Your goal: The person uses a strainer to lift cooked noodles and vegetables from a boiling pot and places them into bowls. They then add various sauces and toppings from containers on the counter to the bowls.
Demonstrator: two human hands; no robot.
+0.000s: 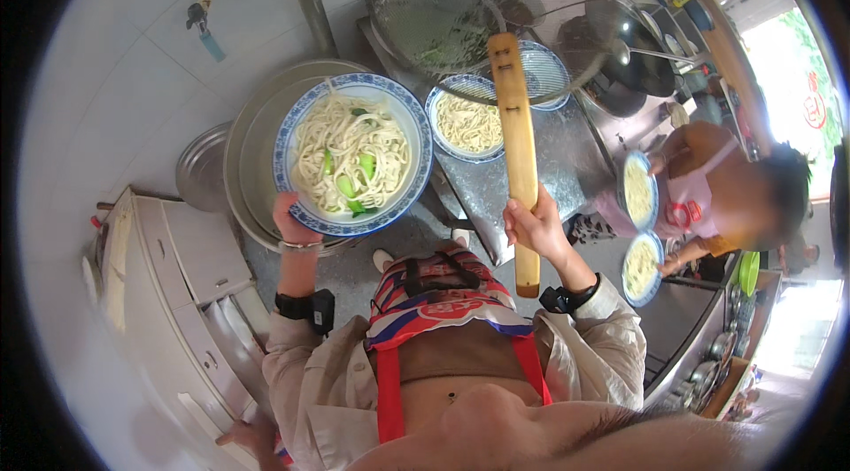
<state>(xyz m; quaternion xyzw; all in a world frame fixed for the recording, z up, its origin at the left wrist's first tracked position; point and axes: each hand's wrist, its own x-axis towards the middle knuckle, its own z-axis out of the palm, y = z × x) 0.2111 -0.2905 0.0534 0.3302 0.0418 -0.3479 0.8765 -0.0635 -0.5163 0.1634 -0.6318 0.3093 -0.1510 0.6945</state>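
Note:
My left hand (pixel 295 222) grips the near rim of a blue-and-white bowl of noodles (pixel 352 152) with green leafy vegetables, held over a large metal pot (pixel 249 165). In my right hand (pixel 539 222) is the flat wooden handle (pixel 518 139) of a large wire-mesh strainer (pixel 425 19). The strainer's mesh is raised over the metal table (pixel 558 152). Beneath and beside it on the table stand another patterned bowl of noodles (pixel 468 122) and a further patterned bowl (pixel 548 76), partly seen through the mesh.
At the right a person in a pink apron (pixel 704 185) holds two bowls of noodles (pixel 639 189). Behind are a wok (pixel 647 66) and a ladle (pixel 621 53). A drawer cabinet (pixel 199 245) stands at the left, with another person's hand (pixel 246 434) near its lower end.

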